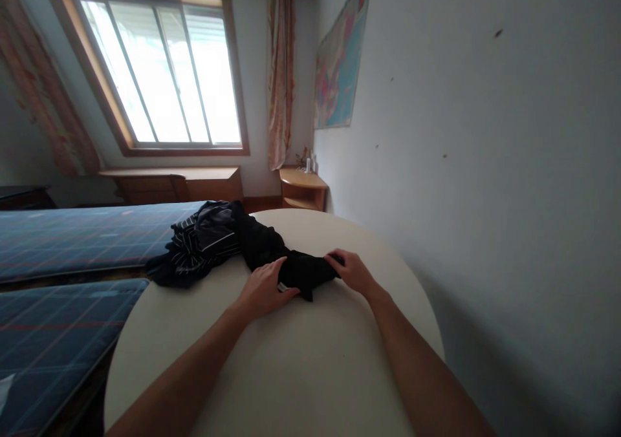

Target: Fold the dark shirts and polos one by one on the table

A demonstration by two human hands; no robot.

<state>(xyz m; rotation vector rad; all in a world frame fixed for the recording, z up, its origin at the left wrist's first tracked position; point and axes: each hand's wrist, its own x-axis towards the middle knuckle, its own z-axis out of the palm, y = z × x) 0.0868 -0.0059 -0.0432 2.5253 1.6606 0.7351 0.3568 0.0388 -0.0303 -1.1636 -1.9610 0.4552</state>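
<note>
A black garment (308, 272) lies on the pale round table (310, 366), bunched up toward the far left. My left hand (266, 288) holds its near left edge, beside a small white tag, with thumb and fingers around the cloth. At the garment's right end, my right hand (353, 271) pinches the fabric between thumb and fingers. Behind and to the left, touching the black cloth, is a heap of dark clothes (198, 236), some with white stripes, partly hanging toward the table's left edge.
Two blue plaid mattresses (97, 236) lie left of the table, with a gap between them. A white wall (485, 198) stands close on the right. Beyond the table are a small corner shelf (303, 178), a low wooden desk (208, 175) and a window (165, 75).
</note>
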